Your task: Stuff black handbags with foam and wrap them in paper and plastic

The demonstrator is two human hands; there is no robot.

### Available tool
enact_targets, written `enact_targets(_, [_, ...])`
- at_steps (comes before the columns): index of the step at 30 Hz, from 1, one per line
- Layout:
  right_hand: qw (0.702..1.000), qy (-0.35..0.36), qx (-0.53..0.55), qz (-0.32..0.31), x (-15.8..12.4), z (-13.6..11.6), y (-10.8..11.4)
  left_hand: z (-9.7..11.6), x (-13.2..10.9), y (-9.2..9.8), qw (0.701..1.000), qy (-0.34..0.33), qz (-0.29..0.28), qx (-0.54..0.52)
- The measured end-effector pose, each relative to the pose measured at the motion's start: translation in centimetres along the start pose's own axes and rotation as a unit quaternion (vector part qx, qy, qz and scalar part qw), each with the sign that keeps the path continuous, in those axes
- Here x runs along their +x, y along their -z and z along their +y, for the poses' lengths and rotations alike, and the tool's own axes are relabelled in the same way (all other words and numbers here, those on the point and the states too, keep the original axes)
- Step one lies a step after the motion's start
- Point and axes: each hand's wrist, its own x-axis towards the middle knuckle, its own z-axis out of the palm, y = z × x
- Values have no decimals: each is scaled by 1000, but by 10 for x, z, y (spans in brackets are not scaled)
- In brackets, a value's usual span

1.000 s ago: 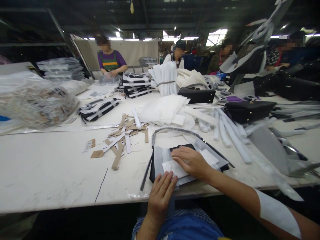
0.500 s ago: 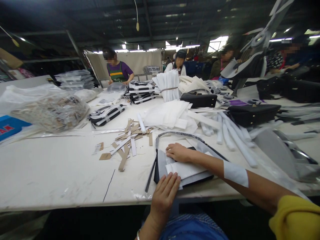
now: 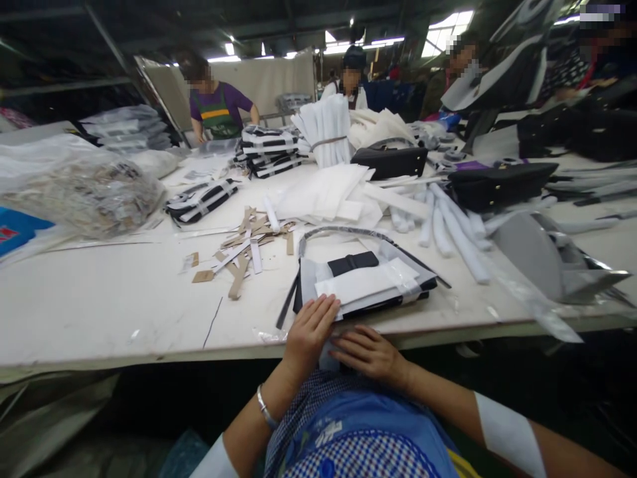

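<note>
Across the white worktable (image 3: 124, 292) in the head view, brown card scraps (image 3: 239, 265) lie left of the black handbag (image 3: 354, 263), near the front edge. The left hand (image 3: 312, 325) rests flat, unclenched, at its white padding (image 3: 365, 285); even pressure should keep that smooth. Whether the right hand (image 3: 371, 355), below the edge, pinches anything cannot be told.

No word could be read clearly: the red lettering (image 3: 6, 234) on the blue package (image 3: 30, 224) and the white print (image 3: 329, 431) on the blue apron (image 3: 391, 415) were not legible.
</note>
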Motion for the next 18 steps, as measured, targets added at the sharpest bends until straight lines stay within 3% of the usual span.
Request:
enact_targets(4, [997,2,-19,77,13,3,-30,-3,0,2,1000,-15,-15,9])
enact_targets(9, [989,-5,29,147,30,-3,-29,-5,-2,2,999,-24,-24,24])
enact_targets(18, [979,-78,148,116,13,-36,-15,-7,-7,-6,999,-25,-18,43])
